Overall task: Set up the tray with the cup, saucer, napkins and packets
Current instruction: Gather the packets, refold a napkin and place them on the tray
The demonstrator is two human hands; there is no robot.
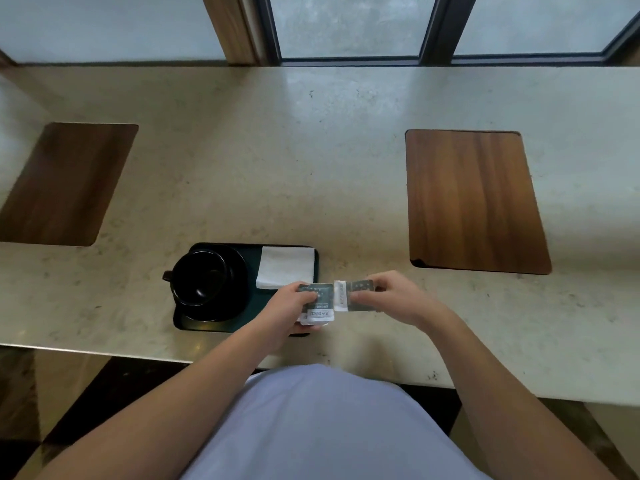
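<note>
Surface: pale speckled stone counter (311,150), running left to right below a dark-framed window (349,26).
Tray: dark rectangular tray (258,306) at the near edge of the counter, left of centre.
Saucer: black round saucer (235,289) lying in the left half of the tray.
Cup: black ceramic cup (199,278) standing upright on the saucer, handle pointing left past the tray's left edge.
Napkins: white folded paper napkins (285,266) lying flat in the far right corner of the tray, just beside the saucer.
Left hand: left hand (287,308) over the near right corner of the tray, fingers curled round a grey-and-white printed packet (318,304); this packet lies above the tray's right edge. More packets appear stacked beneath it; their number cannot be told.
Right hand: right hand (398,299) just right of the tray above the counter, thumb and fingers pinching a second grey-and-white packet (355,294) held level, its white end toward the left hand.
Packet relation: the two packets are just beside each other; whether they touch cannot be told.
Inlays: two brown wooden rectangular panels, one at far left (65,183) and one at right (474,202), both well apart from the tray.
Person: light-coloured shirt (322,427) at the near edge, both forearms bare.
</note>
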